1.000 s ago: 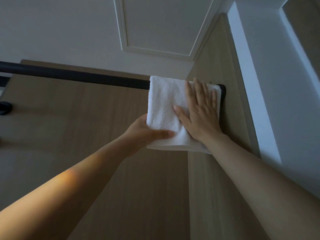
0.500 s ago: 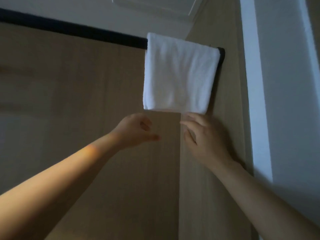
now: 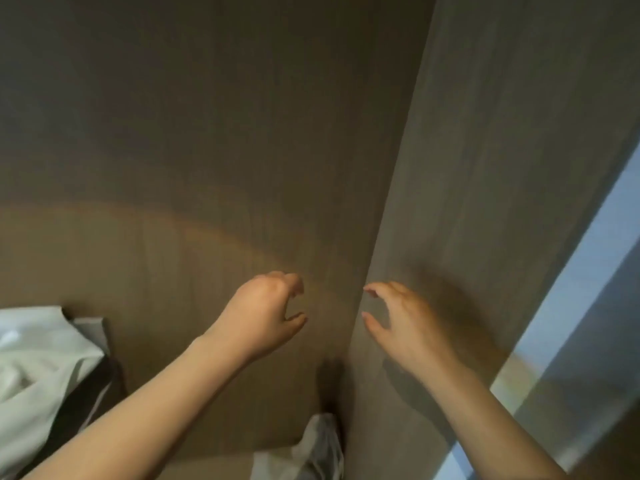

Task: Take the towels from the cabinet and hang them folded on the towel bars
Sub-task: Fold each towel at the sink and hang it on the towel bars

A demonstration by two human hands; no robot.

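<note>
Since the earlier frames, both hands have dropped away from the towel, and the view has tilted downward; the towel and the black towel bar are now out of frame, so the towel's present position cannot be confirmed from this view.

Wood-grain panels fill most of the frame: a broad brown panel [image 3: 194, 140] on the left and a greyer panel [image 3: 491, 161] on the right, meeting at a vertical seam that runs between the hands. A pale blue-white wall strip [image 3: 581, 292] runs diagonally along the right edge.

White fabric [image 3: 31, 368] lies bunched at the lower left. A second, smaller piece of light cloth [image 3: 311, 452] sits at the bottom centre, near the seam.

Both forearms are bare and extend upward from the lower corners.

Left hand [image 3: 263, 313]: held in front of the brown panel, fingers curled loosely inward, thumb below them, gripping nothing.

Right hand [image 3: 405, 323]: held in front of the grey panel, fingers spread and slightly bent, thumb separated from the forefinger, gripping nothing. Its shadow falls on the panel behind it.

The hands are apart, with the seam between them.
</note>
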